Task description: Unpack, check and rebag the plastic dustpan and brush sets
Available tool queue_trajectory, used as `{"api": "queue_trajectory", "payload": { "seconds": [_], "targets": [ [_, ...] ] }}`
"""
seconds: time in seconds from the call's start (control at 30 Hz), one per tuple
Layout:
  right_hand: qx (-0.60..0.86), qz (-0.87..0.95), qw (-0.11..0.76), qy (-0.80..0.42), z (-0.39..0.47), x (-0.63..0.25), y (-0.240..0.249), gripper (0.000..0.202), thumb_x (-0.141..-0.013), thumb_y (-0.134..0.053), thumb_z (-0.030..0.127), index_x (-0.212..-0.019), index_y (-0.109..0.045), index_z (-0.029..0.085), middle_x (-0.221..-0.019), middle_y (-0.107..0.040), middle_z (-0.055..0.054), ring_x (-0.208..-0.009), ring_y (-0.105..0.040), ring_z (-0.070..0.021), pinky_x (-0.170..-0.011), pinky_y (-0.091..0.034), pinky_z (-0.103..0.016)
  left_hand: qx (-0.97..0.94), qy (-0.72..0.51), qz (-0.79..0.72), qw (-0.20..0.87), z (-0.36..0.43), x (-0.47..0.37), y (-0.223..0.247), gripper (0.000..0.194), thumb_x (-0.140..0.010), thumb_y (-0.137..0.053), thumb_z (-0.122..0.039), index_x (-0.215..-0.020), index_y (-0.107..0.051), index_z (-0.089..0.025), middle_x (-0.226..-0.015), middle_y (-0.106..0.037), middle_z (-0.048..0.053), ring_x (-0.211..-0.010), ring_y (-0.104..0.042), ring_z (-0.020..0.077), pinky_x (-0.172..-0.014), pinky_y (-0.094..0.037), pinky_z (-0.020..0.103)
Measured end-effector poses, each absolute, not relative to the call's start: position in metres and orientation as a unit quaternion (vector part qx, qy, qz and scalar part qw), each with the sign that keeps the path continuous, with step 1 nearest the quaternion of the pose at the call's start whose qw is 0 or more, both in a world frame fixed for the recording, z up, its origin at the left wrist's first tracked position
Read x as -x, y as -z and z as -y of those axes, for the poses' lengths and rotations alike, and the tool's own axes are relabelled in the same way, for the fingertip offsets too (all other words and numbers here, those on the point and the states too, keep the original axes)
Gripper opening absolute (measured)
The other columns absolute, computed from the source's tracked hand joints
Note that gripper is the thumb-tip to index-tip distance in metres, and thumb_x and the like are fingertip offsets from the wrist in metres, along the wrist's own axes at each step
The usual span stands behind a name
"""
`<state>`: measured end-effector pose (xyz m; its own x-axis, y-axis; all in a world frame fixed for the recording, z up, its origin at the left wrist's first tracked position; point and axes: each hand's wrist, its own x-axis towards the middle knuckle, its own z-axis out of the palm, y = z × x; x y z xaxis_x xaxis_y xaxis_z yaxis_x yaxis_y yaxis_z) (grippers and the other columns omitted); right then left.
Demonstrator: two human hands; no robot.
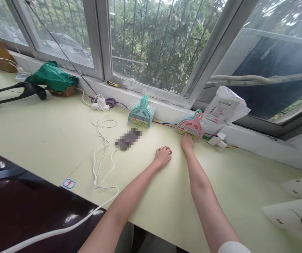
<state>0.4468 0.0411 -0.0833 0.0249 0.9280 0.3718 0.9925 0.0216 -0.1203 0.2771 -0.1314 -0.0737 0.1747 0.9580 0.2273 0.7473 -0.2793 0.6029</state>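
Against the wall under the window stands a pink dustpan-and-brush set, with a teal one behind it, in clear wrapping. My right hand reaches its lower edge; the fingertips touch the label area, and whether they grip it is hard to make out. My left hand rests on the pale green table, fingers slightly curled and apart, holding nothing. Further left, a stack of teal dustpan sets leans near the wall.
A white power strip and loose white cable lie left, beside a blurred object. A wrapped white box sits on the ledge at right. White containers stand at the right edge. A green bag is far left.
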Motion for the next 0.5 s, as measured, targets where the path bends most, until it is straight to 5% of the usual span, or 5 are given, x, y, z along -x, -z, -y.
{"api": "queue_trajectory", "payload": {
  "seconds": [0.23, 0.5],
  "targets": [
    [0.681, 0.670, 0.268, 0.121, -0.032, -0.453, 0.072, 0.041, -0.082, -0.037, 0.014, -0.118, -0.057, 0.013, -0.115, -0.056, -0.019, -0.110, -0.047, -0.0298, -0.086, -0.042, -0.040, -0.739, -0.309, -0.571, 0.179, 0.128, -0.276, 0.072, 0.022, -0.082, -0.050, -0.021, -0.103, -0.058, -0.025, -0.125, -0.054, 0.004, -0.118, -0.046, 0.0204, -0.102, -0.030, 0.040],
    [0.645, 0.720, 0.209, 0.144, -0.035, -0.465, 0.072, 0.044, -0.081, -0.048, 0.016, -0.125, -0.052, 0.017, -0.126, -0.053, -0.013, -0.115, -0.043, -0.0262, -0.098, -0.032, -0.042, -0.738, -0.314, -0.569, 0.181, 0.127, -0.276, 0.071, 0.021, -0.083, -0.049, -0.021, -0.101, -0.058, -0.026, -0.124, -0.055, 0.003, -0.118, -0.047, 0.0200, -0.101, -0.031, 0.040]
  ]
}}
